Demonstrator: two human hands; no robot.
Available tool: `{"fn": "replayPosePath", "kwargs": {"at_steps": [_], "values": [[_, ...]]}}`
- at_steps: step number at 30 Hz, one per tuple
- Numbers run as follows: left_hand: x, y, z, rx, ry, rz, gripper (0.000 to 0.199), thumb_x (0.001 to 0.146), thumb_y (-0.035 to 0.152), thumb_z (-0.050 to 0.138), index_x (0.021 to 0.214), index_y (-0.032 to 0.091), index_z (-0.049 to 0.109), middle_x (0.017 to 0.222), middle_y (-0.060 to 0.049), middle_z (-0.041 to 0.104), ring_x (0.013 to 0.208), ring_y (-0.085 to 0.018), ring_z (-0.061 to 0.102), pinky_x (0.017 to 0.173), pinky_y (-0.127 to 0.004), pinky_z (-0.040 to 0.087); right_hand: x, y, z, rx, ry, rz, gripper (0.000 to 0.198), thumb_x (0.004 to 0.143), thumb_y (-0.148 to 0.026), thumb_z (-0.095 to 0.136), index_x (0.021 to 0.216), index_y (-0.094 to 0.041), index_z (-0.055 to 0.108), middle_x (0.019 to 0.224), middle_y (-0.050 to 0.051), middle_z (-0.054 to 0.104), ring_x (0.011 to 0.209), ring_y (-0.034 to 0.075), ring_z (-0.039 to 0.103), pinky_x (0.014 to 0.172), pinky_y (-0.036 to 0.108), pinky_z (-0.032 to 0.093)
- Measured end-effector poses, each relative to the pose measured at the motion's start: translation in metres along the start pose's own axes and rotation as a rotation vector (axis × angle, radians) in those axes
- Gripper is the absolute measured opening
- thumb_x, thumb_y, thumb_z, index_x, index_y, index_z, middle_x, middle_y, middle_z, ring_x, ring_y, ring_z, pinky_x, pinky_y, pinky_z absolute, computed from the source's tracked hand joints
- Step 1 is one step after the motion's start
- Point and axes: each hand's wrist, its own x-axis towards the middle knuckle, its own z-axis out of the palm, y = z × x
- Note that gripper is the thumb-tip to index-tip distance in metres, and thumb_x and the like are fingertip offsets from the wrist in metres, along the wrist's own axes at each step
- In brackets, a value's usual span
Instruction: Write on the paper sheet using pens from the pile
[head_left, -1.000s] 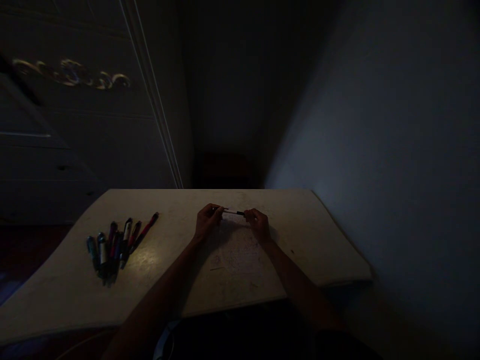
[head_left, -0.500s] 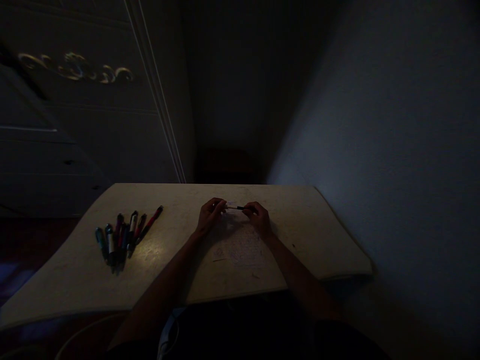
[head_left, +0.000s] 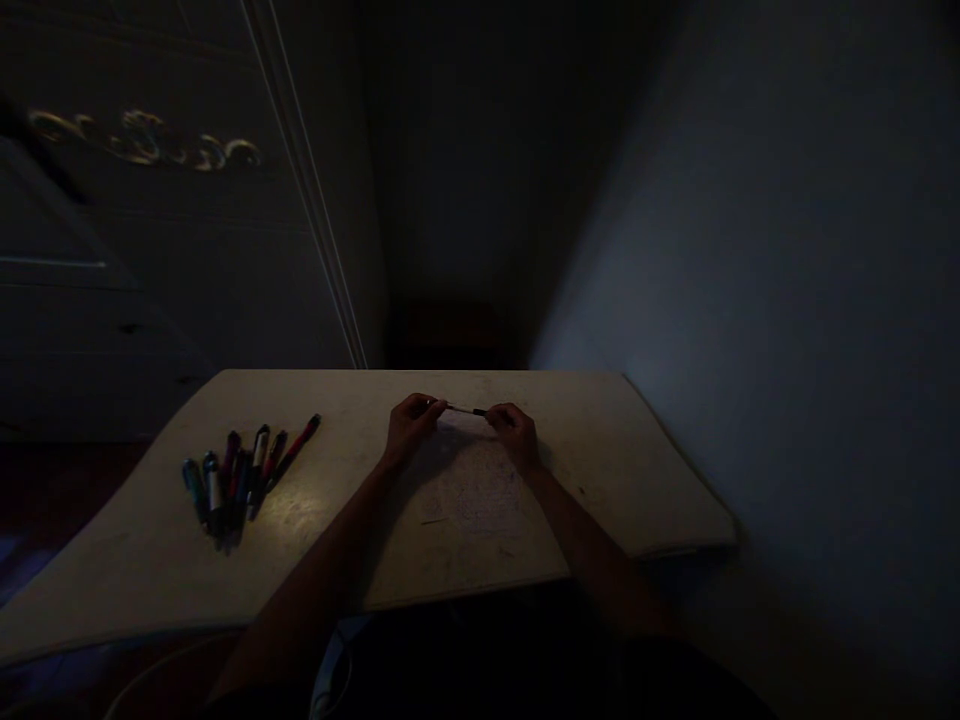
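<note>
A slim pen (head_left: 465, 409), pale along its middle and dark toward the right, stretches between my two hands above the far half of the table. My left hand (head_left: 410, 424) pinches its left end with thumb and fingers. At the dark right end, my right hand (head_left: 516, 434) is closed on the same pen. Both tips are hidden by my fingers, and the dim light blurs detail. Beneath the hands lies an area of dark scribbled marks (head_left: 487, 497) on the pale surface; whether it is paper or the tabletop itself I cannot tell.
Several pens (head_left: 241, 480) in red, blue, green, white and black lie in a loose cluster on the left of the white table (head_left: 315, 570). A pale wall (head_left: 787, 330) borders the right side. Left of the table stands a cabinet (head_left: 247, 290) with ornate trim.
My left hand has moved slightly left, away from my right hand, and more of the pen's pale part shows between them. The whole view has shifted a little.
</note>
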Motion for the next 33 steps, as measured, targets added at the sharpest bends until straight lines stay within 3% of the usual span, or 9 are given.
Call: {"fn": "replayPosePath", "kwargs": {"at_steps": [5,12,15,17,21,25,28,33], "values": [[-0.001,0.004,-0.003,0.142,0.026,0.052,0.048,0.078,0.054,0.067,0.052,0.018,0.049,0.042,0.004,0.044,0.039,-0.008,0.039,0.041,-0.020,0.030,0.000,0.000,0.004,0.004,-0.015,-0.027,0.026,0.075,-0.047,0.071,0.081,-0.021,0.066,0.079,0.003,0.068,0.074,0.019,0.061,0.070,0.030,0.049],[-0.005,0.002,-0.007,0.288,0.048,0.015,0.061,0.086,0.062,0.053,0.043,0.018,0.050,0.037,0.001,0.040,0.035,-0.010,0.039,0.039,-0.023,0.027,-0.001,-0.003,0.003,0.024,-0.050,-0.022,0.026,0.077,-0.046,0.069,0.081,-0.021,0.067,0.079,0.003,0.068,0.074,0.019,0.062,0.070,0.030,0.049],[-0.004,0.000,-0.007,0.247,0.002,0.060,0.056,0.085,0.062,0.054,0.055,0.016,0.059,0.045,0.001,0.048,0.039,-0.010,0.045,0.041,-0.022,0.032,-0.001,-0.002,0.001,0.011,-0.065,-0.016,0.030,0.080,-0.050,0.065,0.080,-0.020,0.067,0.078,0.003,0.068,0.074,0.019,0.061,0.069,0.029,0.048],[-0.003,-0.001,-0.007,0.166,-0.031,0.075,0.048,0.082,0.062,0.059,0.073,0.015,0.066,0.055,0.001,0.055,0.041,-0.009,0.047,0.041,-0.022,0.035,-0.001,-0.001,0.001,0.011,-0.063,-0.021,0.033,0.082,-0.052,0.062,0.078,-0.020,0.067,0.075,0.003,0.066,0.071,0.018,0.060,0.067,0.028,0.047],[-0.003,0.002,-0.009,0.029,-0.050,0.035,0.055,0.063,0.054,0.080,0.102,0.018,0.065,0.080,-0.002,0.065,0.051,-0.011,0.058,0.045,-0.022,0.043,-0.001,0.002,0.001,0.018,-0.042,-0.014,0.037,0.083,-0.054,0.060,0.075,-0.019,0.066,0.068,0.002,0.063,0.066,0.017,0.058,0.063,0.027,0.045],[-0.007,0.005,-0.012,0.087,-0.055,0.035,0.048,0.060,0.051,0.083,0.089,0.015,0.068,0.068,-0.001,0.064,0.055,-0.014,0.059,0.052,-0.024,0.046,-0.001,0.004,0.001,0.038,-0.037,0.006,0.035,0.082,-0.053,0.061,0.076,-0.019,0.067,0.070,0.002,0.065,0.068,0.018,0.060,0.066,0.028,0.046],[-0.011,0.007,-0.013,0.234,-0.031,0.029,0.044,0.070,0.058,0.072,0.073,0.014,0.066,0.054,0.001,0.057,0.049,-0.012,0.053,0.050,-0.023,0.041,-0.002,0.005,0.001,0.035,-0.039,-0.003,0.031,0.078,-0.050,0.067,0.079,-0.019,0.068,0.076,0.003,0.067,0.073,0.019,0.061,0.070,0.029,0.047],[-0.021,0.008,-0.012,0.446,0.025,0.094,0.056,0.084,0.062,0.054,0.052,0.017,0.052,0.044,0.003,0.045,0.044,-0.010,0.043,0.045,-0.021,0.031,-0.004,0.004,0.002,0.035,-0.074,-0.049,0.026,0.077,-0.045,0.068,0.082,-0.020,0.067,0.081,0.004,0.068,0.078,0.020,0.061,0.075,0.030,0.049]]}}
